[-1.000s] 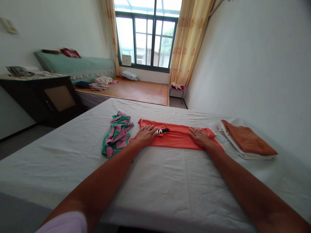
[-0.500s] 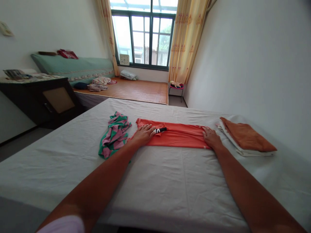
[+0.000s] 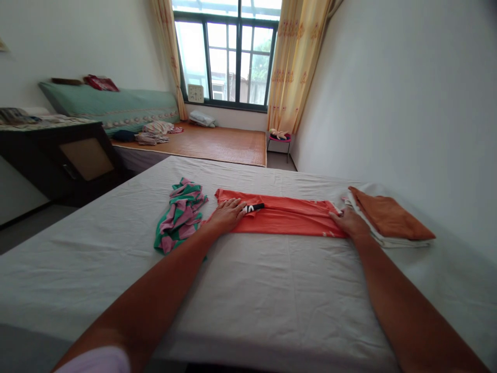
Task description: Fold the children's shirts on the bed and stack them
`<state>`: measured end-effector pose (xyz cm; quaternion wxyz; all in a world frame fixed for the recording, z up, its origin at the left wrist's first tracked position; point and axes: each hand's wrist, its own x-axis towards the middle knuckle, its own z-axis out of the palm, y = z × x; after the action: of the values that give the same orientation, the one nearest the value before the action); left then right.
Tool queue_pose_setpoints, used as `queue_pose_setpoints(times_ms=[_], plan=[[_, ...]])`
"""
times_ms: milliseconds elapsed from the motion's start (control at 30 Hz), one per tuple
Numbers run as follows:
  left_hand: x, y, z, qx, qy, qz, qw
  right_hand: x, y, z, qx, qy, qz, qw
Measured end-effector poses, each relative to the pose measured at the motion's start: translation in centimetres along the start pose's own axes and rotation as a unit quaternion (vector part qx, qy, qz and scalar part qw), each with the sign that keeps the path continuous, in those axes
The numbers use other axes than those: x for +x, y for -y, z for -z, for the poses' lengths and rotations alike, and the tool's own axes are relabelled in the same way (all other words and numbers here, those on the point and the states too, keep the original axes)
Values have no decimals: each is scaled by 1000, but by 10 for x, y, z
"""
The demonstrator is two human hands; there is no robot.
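Your left hand lies open, palm down, on the left part of the orange cloth, beside its print. Your right hand touches the right end; whether it pinches the fabric, I cannot tell. The cloth lies in a long strip on the white sheet, between a crumpled green-and-pink cloth and a folded stack.

- Garment: on the sheet.
- Left of garment: cloth.
- Right of garment: stack.
- Behind garment: bed, then window.
- On garment's left end: left hand.
- At garment's right end: right hand.
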<state>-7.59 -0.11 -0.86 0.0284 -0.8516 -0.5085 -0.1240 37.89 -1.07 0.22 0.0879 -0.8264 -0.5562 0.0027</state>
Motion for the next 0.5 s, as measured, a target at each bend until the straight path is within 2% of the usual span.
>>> queue_pose_setpoints(times_ms=[100,300,400,500], plan=[[0,-1,0,6,5,6,1000,-1,-2,5,-16,34,-10,999],[0,-1,1,5,7,12,1000,1,-4,4,-14,55,18,998],[-1,-2,4,-1,2,4,1000,-2,-1,4,-20,43,19,999],[-2,-2,3,-9,-3,-3,1000,-8,4,6,6,4,25,1000]])
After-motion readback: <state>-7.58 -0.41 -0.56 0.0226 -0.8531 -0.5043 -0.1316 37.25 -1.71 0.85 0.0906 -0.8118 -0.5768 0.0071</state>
